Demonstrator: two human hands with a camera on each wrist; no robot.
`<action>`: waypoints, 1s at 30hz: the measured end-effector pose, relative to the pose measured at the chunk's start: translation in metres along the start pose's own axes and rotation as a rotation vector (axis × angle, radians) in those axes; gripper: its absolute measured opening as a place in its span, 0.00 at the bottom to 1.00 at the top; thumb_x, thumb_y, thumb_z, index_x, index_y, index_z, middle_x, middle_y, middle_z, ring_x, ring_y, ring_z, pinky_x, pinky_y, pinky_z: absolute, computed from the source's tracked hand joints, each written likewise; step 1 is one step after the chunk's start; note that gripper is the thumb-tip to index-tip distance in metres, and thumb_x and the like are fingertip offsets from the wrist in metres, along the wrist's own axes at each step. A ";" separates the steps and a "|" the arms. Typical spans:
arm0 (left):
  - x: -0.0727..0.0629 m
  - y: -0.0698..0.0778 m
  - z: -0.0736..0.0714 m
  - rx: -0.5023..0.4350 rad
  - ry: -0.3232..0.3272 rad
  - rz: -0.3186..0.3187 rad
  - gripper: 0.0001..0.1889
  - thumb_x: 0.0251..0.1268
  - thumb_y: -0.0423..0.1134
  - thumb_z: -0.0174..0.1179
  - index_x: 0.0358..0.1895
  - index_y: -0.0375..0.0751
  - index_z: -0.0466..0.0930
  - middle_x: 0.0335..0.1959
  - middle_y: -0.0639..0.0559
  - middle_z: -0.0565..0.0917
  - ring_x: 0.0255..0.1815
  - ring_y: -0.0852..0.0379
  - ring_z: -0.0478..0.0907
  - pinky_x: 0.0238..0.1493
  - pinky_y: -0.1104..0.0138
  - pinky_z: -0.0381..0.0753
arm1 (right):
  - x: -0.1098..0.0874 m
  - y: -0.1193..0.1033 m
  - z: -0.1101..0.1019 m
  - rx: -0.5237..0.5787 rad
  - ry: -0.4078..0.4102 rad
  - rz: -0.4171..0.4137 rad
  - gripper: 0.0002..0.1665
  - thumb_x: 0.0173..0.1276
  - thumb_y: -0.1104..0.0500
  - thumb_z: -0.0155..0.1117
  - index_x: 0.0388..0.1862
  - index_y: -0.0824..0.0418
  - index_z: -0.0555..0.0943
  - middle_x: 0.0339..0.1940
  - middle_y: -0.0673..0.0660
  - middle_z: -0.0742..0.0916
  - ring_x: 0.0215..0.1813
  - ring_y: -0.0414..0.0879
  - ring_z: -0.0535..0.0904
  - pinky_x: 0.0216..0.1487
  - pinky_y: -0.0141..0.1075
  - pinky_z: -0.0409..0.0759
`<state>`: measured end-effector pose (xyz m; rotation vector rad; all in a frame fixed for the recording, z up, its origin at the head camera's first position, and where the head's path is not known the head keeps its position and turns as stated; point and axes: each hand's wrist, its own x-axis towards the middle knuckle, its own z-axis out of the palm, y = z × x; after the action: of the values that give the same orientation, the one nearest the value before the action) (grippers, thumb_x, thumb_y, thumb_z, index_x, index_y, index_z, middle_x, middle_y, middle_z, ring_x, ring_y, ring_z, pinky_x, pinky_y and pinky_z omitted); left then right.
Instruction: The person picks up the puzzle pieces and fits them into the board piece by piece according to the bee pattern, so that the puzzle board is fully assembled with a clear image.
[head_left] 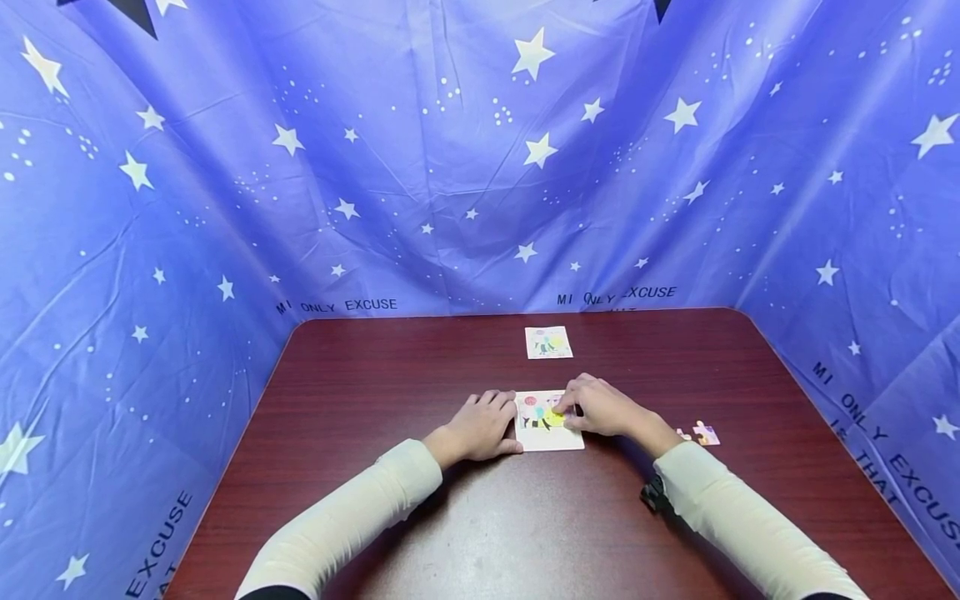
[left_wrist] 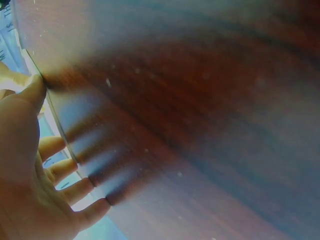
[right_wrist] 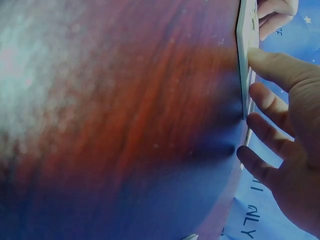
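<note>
A square jigsaw puzzle (head_left: 551, 442) with a pale frame and a colourful picture lies flat on the table between both hands. My left hand (head_left: 483, 427) rests along its left side, fingertips at the edge and thumb by the near left corner. In the left wrist view the fingers (left_wrist: 80, 191) are spread and fairly straight along the edge. My right hand (head_left: 600, 407) reaches over the puzzle's right part and presses on the picture. In the right wrist view its thumb (right_wrist: 280, 70) lies on the puzzle's top, the other fingers loosely extended near the edge; no loose piece shows in them.
A picture card (head_left: 548, 342) with a similar design lies farther back on the dark red table (head_left: 360, 375). Loose puzzle pieces (head_left: 705, 433) lie to the right, partly behind the right forearm. A blue starry curtain (head_left: 450, 167) encloses the table's back and sides.
</note>
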<state>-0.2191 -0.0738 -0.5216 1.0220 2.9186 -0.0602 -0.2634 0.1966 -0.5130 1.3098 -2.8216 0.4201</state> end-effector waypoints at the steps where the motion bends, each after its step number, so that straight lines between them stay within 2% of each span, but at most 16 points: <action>1: 0.000 0.000 0.000 0.001 0.001 0.001 0.30 0.66 0.71 0.54 0.53 0.48 0.73 0.75 0.47 0.70 0.72 0.46 0.71 0.62 0.51 0.76 | 0.000 0.000 0.000 0.002 0.002 -0.001 0.12 0.58 0.56 0.73 0.42 0.51 0.91 0.36 0.44 0.87 0.42 0.44 0.77 0.47 0.42 0.77; 14: 0.000 0.002 -0.005 -0.016 -0.011 -0.003 0.30 0.66 0.70 0.56 0.53 0.48 0.73 0.74 0.47 0.70 0.71 0.45 0.71 0.61 0.51 0.76 | -0.004 -0.003 0.001 -0.003 0.028 0.007 0.12 0.59 0.57 0.75 0.44 0.52 0.91 0.38 0.46 0.88 0.43 0.45 0.78 0.49 0.43 0.77; 20: -0.001 0.002 -0.004 -0.012 -0.007 0.000 0.30 0.66 0.70 0.56 0.52 0.48 0.73 0.74 0.47 0.70 0.71 0.45 0.71 0.61 0.51 0.76 | -0.002 -0.004 -0.002 0.005 -0.001 -0.005 0.13 0.60 0.58 0.75 0.45 0.53 0.91 0.38 0.47 0.88 0.43 0.44 0.77 0.49 0.42 0.77; 25: 0.000 0.002 -0.002 -0.008 -0.010 -0.003 0.30 0.67 0.70 0.55 0.54 0.48 0.73 0.75 0.47 0.70 0.71 0.45 0.71 0.62 0.51 0.76 | -0.004 -0.003 -0.009 0.042 -0.043 -0.017 0.14 0.63 0.56 0.74 0.49 0.53 0.89 0.39 0.46 0.87 0.46 0.44 0.78 0.53 0.44 0.77; 30: 0.000 0.001 -0.002 -0.006 -0.011 -0.006 0.30 0.66 0.70 0.55 0.53 0.48 0.73 0.75 0.47 0.69 0.71 0.45 0.71 0.62 0.51 0.76 | -0.011 0.003 -0.016 0.066 -0.021 0.002 0.15 0.66 0.55 0.72 0.51 0.54 0.89 0.43 0.47 0.89 0.51 0.47 0.80 0.57 0.47 0.78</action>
<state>-0.2183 -0.0727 -0.5196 1.0093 2.9106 -0.0576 -0.2603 0.2102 -0.4991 1.3307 -2.8496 0.5065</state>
